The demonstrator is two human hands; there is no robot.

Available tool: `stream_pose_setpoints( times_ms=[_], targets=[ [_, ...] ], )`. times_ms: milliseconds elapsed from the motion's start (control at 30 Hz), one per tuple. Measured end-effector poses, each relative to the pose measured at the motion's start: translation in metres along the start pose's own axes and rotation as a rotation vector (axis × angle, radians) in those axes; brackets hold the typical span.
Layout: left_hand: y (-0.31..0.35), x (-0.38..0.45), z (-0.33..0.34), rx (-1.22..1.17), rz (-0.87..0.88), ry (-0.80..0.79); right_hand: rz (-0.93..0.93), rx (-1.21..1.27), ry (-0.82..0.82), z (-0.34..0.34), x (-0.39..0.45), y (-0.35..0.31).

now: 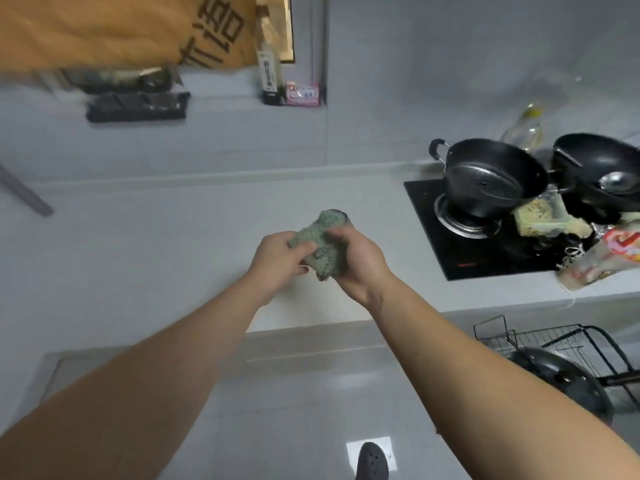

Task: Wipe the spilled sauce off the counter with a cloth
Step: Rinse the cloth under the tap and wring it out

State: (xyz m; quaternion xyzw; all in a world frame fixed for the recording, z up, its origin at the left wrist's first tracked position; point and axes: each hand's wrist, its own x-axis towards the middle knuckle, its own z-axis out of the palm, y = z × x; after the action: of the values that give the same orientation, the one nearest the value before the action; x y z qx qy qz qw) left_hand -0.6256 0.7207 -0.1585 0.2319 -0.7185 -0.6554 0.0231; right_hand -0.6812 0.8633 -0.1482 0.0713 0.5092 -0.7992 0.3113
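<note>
A bunched green cloth [320, 233] with a black-and-white patterned side is held above the grey counter [173, 244], near its front edge. My left hand [278, 259] grips the cloth's left end. My right hand [356, 263] grips its right side, fingers curled around it. Both hands meet in the middle of the view. I see no sauce on the visible counter surface.
A black hob [446, 244] at the right carries a black pot [495, 178] and a wok [599, 168], with food packets [599, 258] in front. A wire rack [568, 344] holding a pan sits lower right. A bottle [270, 74] and a pink box [302, 94] stand on the back ledge.
</note>
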Motion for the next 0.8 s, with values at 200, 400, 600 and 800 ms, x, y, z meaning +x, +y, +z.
stream_pose_setpoints(
  times_ms=[200, 400, 600, 800],
  targets=[
    [0.078, -0.027, -0.061, 0.077, 0.164, 0.148, -0.133, -0.303, 0.006, 0.089, -0.038, -0.051],
    [0.120, -0.057, -0.112, 0.009, 0.221, 0.338, -0.190, -0.466, -0.056, 0.144, -0.064, -0.068],
    [0.132, -0.071, -0.148, 0.113, 0.253, 0.508, -0.221, -0.476, -0.078, 0.180, -0.077, -0.068],
    [0.151, -0.078, -0.161, 0.075, 0.301, 0.510, -0.333, -0.662, 0.003, 0.190, -0.082, -0.082]
  ],
)
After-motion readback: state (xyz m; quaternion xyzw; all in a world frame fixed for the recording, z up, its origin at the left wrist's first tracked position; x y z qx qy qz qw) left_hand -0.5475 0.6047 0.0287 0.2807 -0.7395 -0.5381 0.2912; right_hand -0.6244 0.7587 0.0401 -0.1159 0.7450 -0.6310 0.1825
